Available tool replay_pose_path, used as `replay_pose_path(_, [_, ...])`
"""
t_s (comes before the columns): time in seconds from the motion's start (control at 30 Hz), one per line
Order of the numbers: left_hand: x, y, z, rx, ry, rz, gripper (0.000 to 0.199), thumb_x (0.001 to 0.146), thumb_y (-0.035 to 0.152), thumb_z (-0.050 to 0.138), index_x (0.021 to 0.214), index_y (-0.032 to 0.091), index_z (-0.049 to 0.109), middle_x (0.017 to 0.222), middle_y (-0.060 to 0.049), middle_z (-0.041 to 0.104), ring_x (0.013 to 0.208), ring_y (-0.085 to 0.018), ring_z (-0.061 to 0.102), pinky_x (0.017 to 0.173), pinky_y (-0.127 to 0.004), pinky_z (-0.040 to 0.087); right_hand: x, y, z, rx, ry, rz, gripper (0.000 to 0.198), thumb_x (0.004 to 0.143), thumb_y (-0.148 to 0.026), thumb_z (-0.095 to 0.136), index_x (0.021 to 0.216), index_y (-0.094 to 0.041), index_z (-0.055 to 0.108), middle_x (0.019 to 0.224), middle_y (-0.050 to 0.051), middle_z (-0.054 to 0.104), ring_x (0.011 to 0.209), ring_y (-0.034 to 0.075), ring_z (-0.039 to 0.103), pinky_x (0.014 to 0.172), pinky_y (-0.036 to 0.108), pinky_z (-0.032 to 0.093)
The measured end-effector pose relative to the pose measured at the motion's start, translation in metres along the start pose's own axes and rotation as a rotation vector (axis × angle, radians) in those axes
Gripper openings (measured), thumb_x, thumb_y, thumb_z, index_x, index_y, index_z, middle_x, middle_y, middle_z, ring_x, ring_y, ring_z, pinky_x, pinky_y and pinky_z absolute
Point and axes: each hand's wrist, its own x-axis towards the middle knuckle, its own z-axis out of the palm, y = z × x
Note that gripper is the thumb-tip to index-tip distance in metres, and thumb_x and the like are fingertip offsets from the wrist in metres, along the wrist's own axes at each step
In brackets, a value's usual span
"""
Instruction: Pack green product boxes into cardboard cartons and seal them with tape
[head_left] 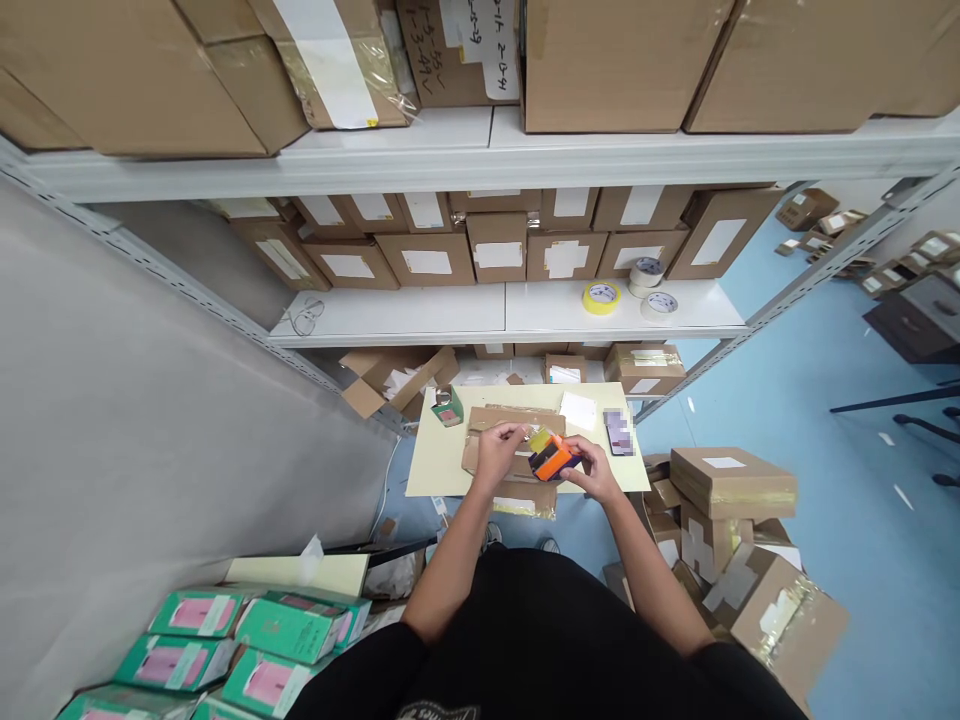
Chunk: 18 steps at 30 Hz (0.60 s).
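A small orange and dark purple box (pixel 553 459) with a yellowish end is held above the table. My right hand (pixel 594 472) is closed around its right side. At the box's upper left, my left hand (pixel 498 450) is closed in a pinch by the yellowish end; what lies between its fingertips is too small to make out, though something clear and shiny shows there. Beneath both hands lies a flattened brown cardboard piece (pixel 487 420). A green box (pixel 448 407) with an open top stands at the table's left, and a phone (pixel 619 432) lies at the right.
The pale yellow table (pixel 435 470) stands before a white shelf (pixel 420 312) stacked with cardboard boxes. Tape rolls (pixel 601 297) sit on that shelf. Cardboard boxes (pixel 735 485) are piled at right; green boxes (pixel 292 628) are stacked at lower left. A white paper (pixel 578 411) lies on the table.
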Motion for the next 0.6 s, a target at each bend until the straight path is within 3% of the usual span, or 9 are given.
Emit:
replay_pose_path(0.2, [-0.007,0.012,0.005,0.053,0.116,0.143,0.03,0.088,0.047,0.068,0.082,0.02,0.079,0.087,-0.007,0.074,0.082,-0.021,0.069,0.075,-0.033,0.057,0.007,-0.008,0.005,-0.008,-0.018,0.004,0.061,0.077,-0.079,0.069,0.102,-0.023,0.063,0.09,0.006,0.067,0.08,0.024,0.062,0.074,0.036,0.053])
replay_pose_path(0.37, [0.005,0.023,-0.024,0.072,0.341,0.223,0.027,0.091,0.043,0.067,0.083,0.019,0.078,0.09,-0.007,0.074,0.089,-0.021,0.069,0.086,-0.035,0.057,0.0,-0.005,-0.002,-0.083,-0.013,0.004,0.05,0.083,-0.07,0.071,0.098,-0.022,0.065,0.082,0.003,0.066,0.073,0.021,0.06,0.068,0.032,0.049])
replay_pose_path(0.47, [0.014,0.033,-0.043,0.105,0.305,0.291,0.026,0.09,0.043,0.07,0.083,0.019,0.078,0.092,-0.008,0.074,0.089,-0.021,0.069,0.085,-0.034,0.057,-0.008,0.003,-0.001,-0.113,0.0,0.08,0.044,0.087,-0.065,0.07,0.096,-0.022,0.066,0.082,0.003,0.068,0.075,0.022,0.062,0.069,0.032,0.05])
replay_pose_path(0.6, [0.019,0.027,-0.046,0.044,0.285,0.246,0.029,0.089,0.047,0.071,0.088,0.019,0.078,0.092,-0.007,0.075,0.086,-0.02,0.07,0.082,-0.035,0.059,-0.008,0.014,0.009,-0.103,0.052,0.14,0.044,0.087,-0.062,0.071,0.103,-0.021,0.07,0.09,0.005,0.073,0.083,0.025,0.067,0.074,0.034,0.054])
